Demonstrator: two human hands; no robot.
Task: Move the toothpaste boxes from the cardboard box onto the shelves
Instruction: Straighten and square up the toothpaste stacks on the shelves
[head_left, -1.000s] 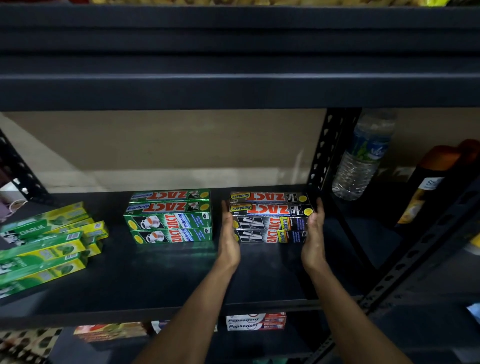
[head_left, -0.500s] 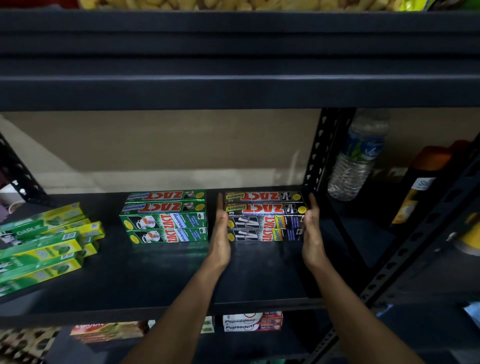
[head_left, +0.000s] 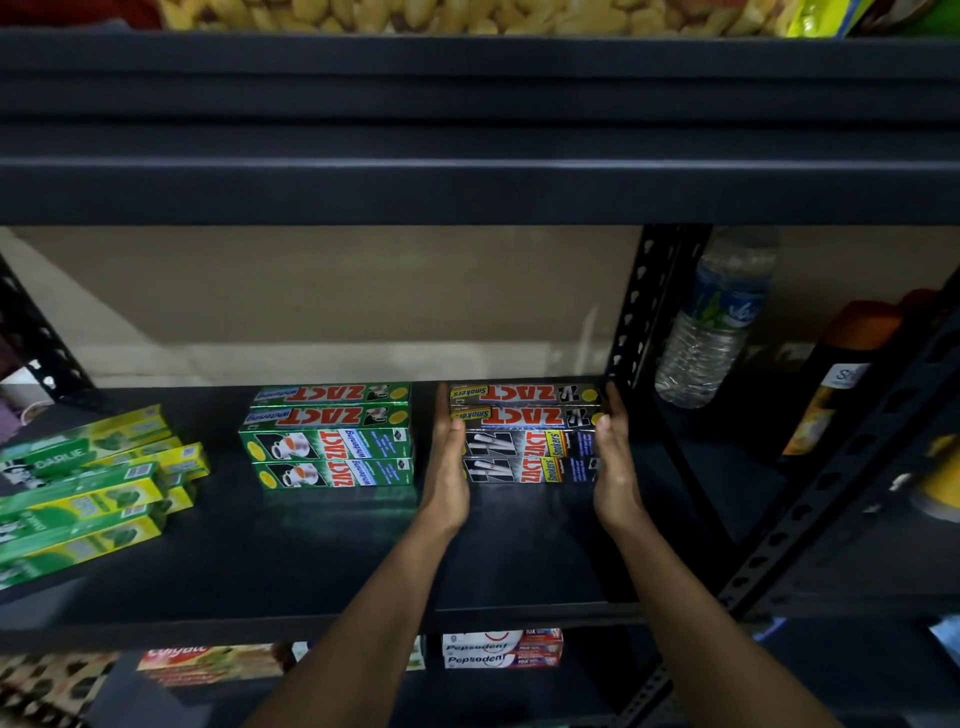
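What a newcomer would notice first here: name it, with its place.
The left hand and right hand, held flat, bracket the black stack of toothpaste boxes on the middle shelf. A green stack sits just left of it; a water bottle stands right, beyond the post.

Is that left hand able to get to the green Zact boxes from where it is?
Probably yes. The left hand lies flat against the black Zact stack; the green Zact boxes sit just beside it, only bare shelf between.
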